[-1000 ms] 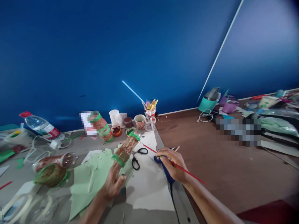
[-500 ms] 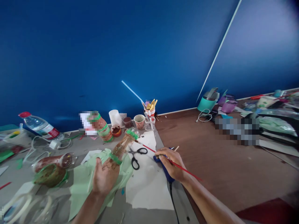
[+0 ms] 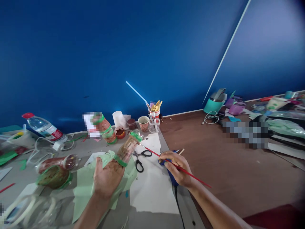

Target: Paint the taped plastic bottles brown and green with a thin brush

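Your painted bottle is pointing its clear end away from you and to the right, toward the paper cup, its long axis slanting up from your left hand; it is hovering or resting beside the scissors, which you cannot tell; your left thumb is spreading apart, the other fingers disappearing at the bottle's near end; your right hand is clamping fingers and thumb on the red brush, its tip lying at the far green band, contact unclear; compared with the first frame, your left palm is now facing up.
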The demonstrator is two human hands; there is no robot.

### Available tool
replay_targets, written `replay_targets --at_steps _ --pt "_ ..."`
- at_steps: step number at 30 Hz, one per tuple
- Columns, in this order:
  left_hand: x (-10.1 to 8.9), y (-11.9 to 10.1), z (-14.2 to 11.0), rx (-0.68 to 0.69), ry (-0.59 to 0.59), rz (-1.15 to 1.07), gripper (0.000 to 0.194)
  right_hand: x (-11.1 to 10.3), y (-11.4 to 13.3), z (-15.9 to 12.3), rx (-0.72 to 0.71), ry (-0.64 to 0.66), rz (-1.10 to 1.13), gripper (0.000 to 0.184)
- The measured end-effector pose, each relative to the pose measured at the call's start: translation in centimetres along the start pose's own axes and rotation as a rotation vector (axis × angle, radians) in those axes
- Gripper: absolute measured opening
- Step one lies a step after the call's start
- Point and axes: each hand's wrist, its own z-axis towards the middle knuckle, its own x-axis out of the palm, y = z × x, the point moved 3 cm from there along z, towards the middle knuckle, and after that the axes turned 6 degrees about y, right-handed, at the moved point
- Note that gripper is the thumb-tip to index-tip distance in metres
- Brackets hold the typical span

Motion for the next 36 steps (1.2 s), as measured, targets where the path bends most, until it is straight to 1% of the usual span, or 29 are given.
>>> replay_targets --at_steps 4,8,14,16,20,22,26,30,34,36 --pt "0.5 0.4 0.1 -0.054 0.007 0.007 0.096 0.4 0.2 0.2 0.001 0.026 -0.015 0.019" --pt "0.7 0.6 0.1 -0.084 0.015 0.019 0.097 0.9 0.1 0.1 0.023 0.061 0.03 0.02" --pt "-0.2 0.7 -0.2 -0.064 0.008 0.046 0.093 2.0 -0.2 -0.2 0.026 0.173 0.136 0.022" --pt "-0.5 0.7 -0.3 -0.065 0.007 0.048 0.092 2.1 -0.1 -0.2 0.025 0.191 0.163 0.023" --pt "-0.4 0.9 -0.2 -0.079 -0.029 0.034 0.094 2.0 0.1 -0.1 0.006 0.153 0.066 0.023" --pt "-0.3 1.0 -0.2 -0.085 -0.031 0.034 0.094 2.1 0.3 -0.1 -0.006 0.157 0.024 0.023" --pt "-0.2 1.3 -0.4 -0.079 -0.027 0.082 0.093 2.6 0.5 -0.1 -0.019 0.217 0.054 0.024" --pt "-0.4 1.5 -0.6 -0.087 -0.033 0.131 0.093 2.5 0.2 -0.2 -0.004 0.156 -0.043 0.023" --pt "-0.5 1.7 -0.6 -0.09 -0.04 0.145 0.088 2.6 0.3 -0.2 0.011 0.183 -0.014 0.023" --pt "-0.5 1.8 -0.7 -0.083 -0.04 0.137 0.084 2.6 0.4 -0.2 0.025 0.163 -0.02 0.023"
